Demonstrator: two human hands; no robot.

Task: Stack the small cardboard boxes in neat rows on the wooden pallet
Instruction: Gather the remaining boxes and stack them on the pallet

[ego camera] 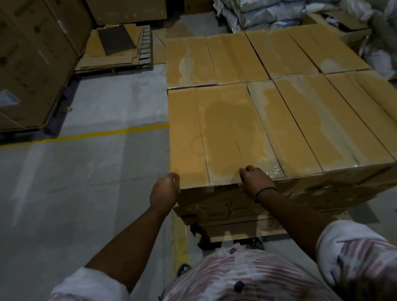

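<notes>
Long tan cardboard boxes lie in two neat rows on a wooden pallet (239, 231), stacked a few layers deep. The nearest left box (217, 131) has shiny tape along its top. My left hand (164, 192) grips that box's near left corner, fingers curled around the edge. My right hand (255, 182) holds the near end of the same box, fingers curled over its top edge; a dark band circles that wrist. The far row of boxes (252, 54) sits flush behind the near row.
Large cartons (27, 60) stand on a pallet at left. Flattened cardboard sheets (111, 47) lie on a low pallet behind. White sacks (277, 3) pile up at the back right. A yellow floor line (78, 136) crosses the grey concrete to the left.
</notes>
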